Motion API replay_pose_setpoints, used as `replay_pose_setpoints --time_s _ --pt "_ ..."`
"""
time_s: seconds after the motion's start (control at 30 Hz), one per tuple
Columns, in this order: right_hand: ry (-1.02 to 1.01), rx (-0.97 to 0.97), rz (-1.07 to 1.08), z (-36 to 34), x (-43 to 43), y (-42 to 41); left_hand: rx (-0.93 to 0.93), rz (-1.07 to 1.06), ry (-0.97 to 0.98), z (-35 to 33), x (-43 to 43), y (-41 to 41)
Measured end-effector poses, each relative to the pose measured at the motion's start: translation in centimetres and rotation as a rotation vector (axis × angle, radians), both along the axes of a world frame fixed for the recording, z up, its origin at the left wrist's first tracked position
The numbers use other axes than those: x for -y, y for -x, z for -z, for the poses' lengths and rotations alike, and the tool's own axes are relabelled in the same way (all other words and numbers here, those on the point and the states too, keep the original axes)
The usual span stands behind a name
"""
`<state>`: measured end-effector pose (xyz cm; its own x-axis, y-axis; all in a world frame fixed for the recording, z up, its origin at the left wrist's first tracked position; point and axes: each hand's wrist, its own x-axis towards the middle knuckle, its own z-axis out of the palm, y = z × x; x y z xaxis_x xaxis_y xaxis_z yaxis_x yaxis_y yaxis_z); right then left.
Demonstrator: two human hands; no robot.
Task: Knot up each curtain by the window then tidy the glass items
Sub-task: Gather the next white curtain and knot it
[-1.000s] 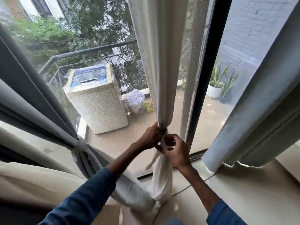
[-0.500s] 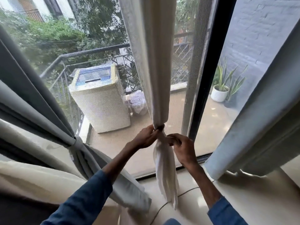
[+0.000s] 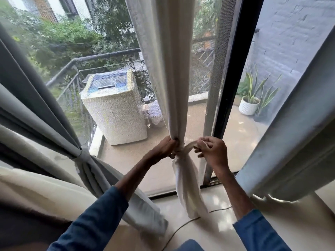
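Cream curtain [image 3: 168, 69] hangs down the centre of the frame, gathered into a narrow bundle that pinches to a tight waist just below the middle. I see my left hand [image 3: 164, 149] curled round that waist from the left, gripping the bunched cloth. My right hand [image 3: 213, 151], just to the right, pinches a twisted band [image 3: 188, 146] of the same fabric that arcs from the waist to its fingers. Below both hands the curtain's tail [image 3: 186, 187] falls loose and creased toward the pale floor [image 3: 208, 230] at lower centre. I cannot tell whether it touches. A thin cord [image 3: 181, 225] lies on the floor beside it. At the left of the frame a grey curtain [image 3: 36, 98] is cinched at its own tight waist. A second grey curtain [image 3: 290, 133] hangs straight at the right edge. Behind the cream cloth stands the black window frame [image 3: 235, 69].
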<state>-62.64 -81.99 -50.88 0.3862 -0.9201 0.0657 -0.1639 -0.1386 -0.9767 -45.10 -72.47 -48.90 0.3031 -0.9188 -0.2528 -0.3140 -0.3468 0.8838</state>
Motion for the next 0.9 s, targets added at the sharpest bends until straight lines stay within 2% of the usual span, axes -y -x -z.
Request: replay_pose_setpoints --time_s 0.07,0.23,0.33,0.43,0.63,0.7,0.8,0.9 --pt "-0.119 0.164 -0.039 -1.2 -0.4 0.2 0.007 -0.042 -0.003 -0.1 0.0 0.6" --pt "-0.227 0.322 -0.183 -3.1 -1.4 1.3 -0.019 -0.069 -0.021 -0.2 0.0 1.9" --pt "-0.183 0.335 -0.239 -3.1 -2.0 1.5 -0.041 -0.091 -0.025 -0.5 -0.2 3.0" --pt "0.001 0.266 -0.275 -2.3 -2.3 1.4 -0.060 -0.079 -0.028 -0.7 -0.6 4.0" --pt "0.549 0.107 -0.280 -0.9 -2.5 1.8 -0.151 0.021 -0.048 -1.0 -2.0 4.7" --pt "0.626 0.024 -0.296 -0.8 -2.3 2.0 -0.160 0.055 -0.026 -1.3 -2.5 5.3" --pt "0.668 -0.245 -0.295 -1.0 -2.4 2.5 -0.119 0.044 -0.005 -1.4 -2.7 5.6" --pt "0.696 -0.469 -0.401 -1.8 -3.1 3.1 -0.093 -0.020 -0.034 -1.6 -2.4 5.4"
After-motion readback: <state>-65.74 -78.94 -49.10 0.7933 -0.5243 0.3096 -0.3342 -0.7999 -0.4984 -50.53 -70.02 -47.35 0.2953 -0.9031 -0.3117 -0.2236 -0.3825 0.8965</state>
